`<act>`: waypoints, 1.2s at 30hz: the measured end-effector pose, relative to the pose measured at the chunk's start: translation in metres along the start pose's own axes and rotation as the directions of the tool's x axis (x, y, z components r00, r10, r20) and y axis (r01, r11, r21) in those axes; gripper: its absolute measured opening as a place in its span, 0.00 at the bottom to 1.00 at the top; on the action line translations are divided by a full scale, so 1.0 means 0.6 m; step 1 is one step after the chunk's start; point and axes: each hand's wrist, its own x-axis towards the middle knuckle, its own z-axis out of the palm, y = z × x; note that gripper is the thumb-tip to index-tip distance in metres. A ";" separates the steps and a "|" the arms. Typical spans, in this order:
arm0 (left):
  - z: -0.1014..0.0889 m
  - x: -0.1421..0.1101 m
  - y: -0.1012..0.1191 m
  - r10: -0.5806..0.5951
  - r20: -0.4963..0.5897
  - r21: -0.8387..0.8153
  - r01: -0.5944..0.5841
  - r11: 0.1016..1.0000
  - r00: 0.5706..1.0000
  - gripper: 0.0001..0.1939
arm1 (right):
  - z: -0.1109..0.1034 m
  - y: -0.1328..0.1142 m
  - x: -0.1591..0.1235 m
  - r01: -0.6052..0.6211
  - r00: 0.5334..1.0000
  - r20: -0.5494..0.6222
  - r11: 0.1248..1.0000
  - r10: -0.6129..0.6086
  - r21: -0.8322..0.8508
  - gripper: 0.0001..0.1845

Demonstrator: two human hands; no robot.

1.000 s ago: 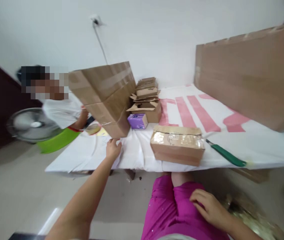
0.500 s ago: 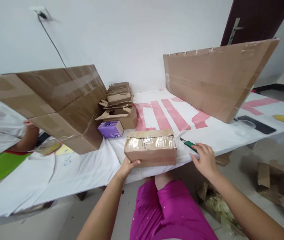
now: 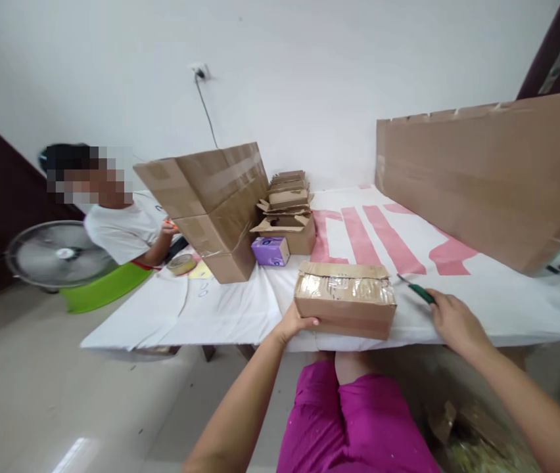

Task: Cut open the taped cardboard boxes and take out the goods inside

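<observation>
A taped cardboard box [image 3: 346, 314] sits at the table's front edge, with shiny clear tape across its top. My left hand [image 3: 294, 323] grips its left end, thumb on the front face and the other fingers hidden behind. To the right of the box, my right hand [image 3: 455, 318] is closed on the green handle of a utility knife [image 3: 420, 292]. The knife's tip points left toward the box, apart from it. Behind the box stand a purple tissue box [image 3: 271, 251] and an open cardboard box [image 3: 294, 235].
Large cardboard panels stand at left [image 3: 211, 203] and right [image 3: 487, 177]. At the far left a person in a white shirt [image 3: 122, 226] sits near a fan [image 3: 63, 253] and a green chair [image 3: 107, 287]. A tape roll [image 3: 181, 264] lies on the white cloth [image 3: 240, 309].
The view has swung left, bringing the seated person and fan into sight. My left hand stays on the box, and the knife stays in my right hand to its right.
</observation>
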 end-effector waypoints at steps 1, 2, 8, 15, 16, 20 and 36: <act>0.000 0.000 0.000 0.014 0.009 -0.006 -0.014 1.000 1.000 0.49 | -0.016 -0.002 0.014 -0.009 1.000 -0.024 0.998 0.010 0.062 0.22; 0.000 0.001 0.000 0.028 0.014 -0.010 -0.027 1.000 1.000 0.49 | -0.036 -0.009 0.030 -0.007 0.999 -0.035 0.992 0.011 0.128 0.22; -0.001 0.003 -0.005 0.046 0.002 -0.021 -0.046 0.999 0.999 0.49 | -0.159 -0.128 0.113 0.297 0.948 0.011 0.899 -0.317 0.321 0.21; -0.004 0.002 -0.014 0.029 -0.023 0.025 -0.028 0.999 0.999 0.57 | -0.188 -0.279 0.155 0.558 0.792 0.259 0.827 -0.553 0.061 0.18; -0.004 0.002 -0.015 0.024 -0.027 0.028 -0.024 0.999 0.999 0.57 | -0.189 -0.288 0.158 0.570 0.784 0.292 0.822 -0.549 0.014 0.18; -0.003 0.003 -0.015 0.041 -0.042 0.029 -0.040 0.999 0.998 0.59 | -0.199 -0.295 0.161 0.604 0.753 0.395 0.791 -0.526 -0.099 0.18; 0.002 0.001 0.006 0.091 -0.046 0.013 -0.091 0.996 0.995 0.62 | -0.215 -0.275 0.138 0.604 0.747 0.440 0.785 -0.498 -0.136 0.15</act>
